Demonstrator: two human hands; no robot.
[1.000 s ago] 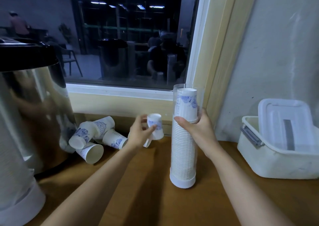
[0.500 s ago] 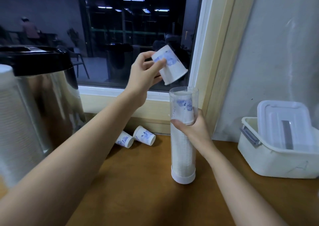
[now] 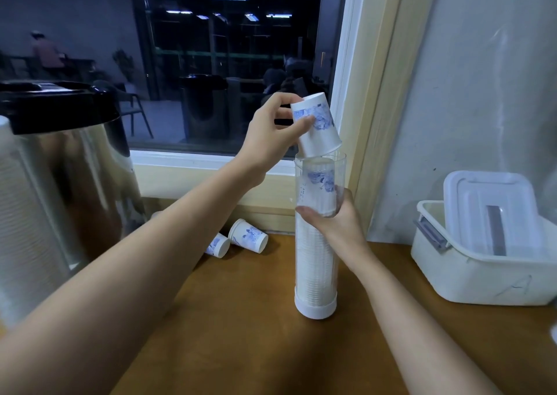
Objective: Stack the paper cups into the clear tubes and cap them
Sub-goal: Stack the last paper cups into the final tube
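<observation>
Head view. Left grip [image 3: 271, 132] raised in front of the window [image 3: 226, 63], thumb and fingers pinching a paper cup [image 3: 318, 126] by its side. Cup is blue-printed, mouth down, tilted; its rim sits right at the open top of the clear tube [image 3: 313, 259].

Tube stands upright on the counter [image 3: 241, 334] in a white base cap [image 3: 315, 307]. It is packed with a stack of nested cups [image 3: 316, 180] almost to the mouth, and there is no cap on top.

Right grip [image 3: 337, 222] wraps the tube's upper part, fingers curled round it.

Two loose cups [image 3: 248, 239] lie on their sides near the window sill, touching each other, left of the tube and partly behind the left forearm.

Steel urn [image 3: 75, 168] with a black lid stands far left. White bin [image 3: 482, 274] sits at right, its lid [image 3: 488, 207] resting tilted inside it.
</observation>
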